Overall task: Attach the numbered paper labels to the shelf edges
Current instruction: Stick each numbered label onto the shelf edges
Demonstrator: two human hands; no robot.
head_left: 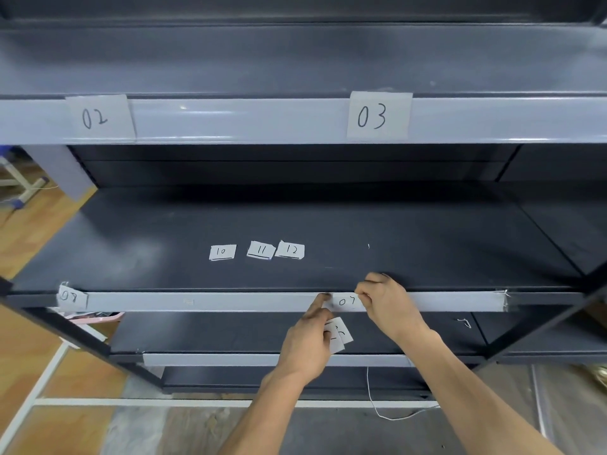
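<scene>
02 (95,117) and 03 (377,115) are stuck on the top edge (246,121), 08 (71,296) on the middle edge (230,302), where 07 (346,301) is pinched by the right hand (389,307) and pressed by the left hand (307,346), whose other fingers are curled round spare labels (341,331); 10 (222,252), 11 (261,250) and 12 (290,249) are left on the shelf (427,244).

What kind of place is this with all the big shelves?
Probably a storeroom or warehouse: grey metal shelving, label 02 and label 03 taped to its edges, and the right hand pinching label 07 onto an edge while the left hand grips spare labels.
</scene>
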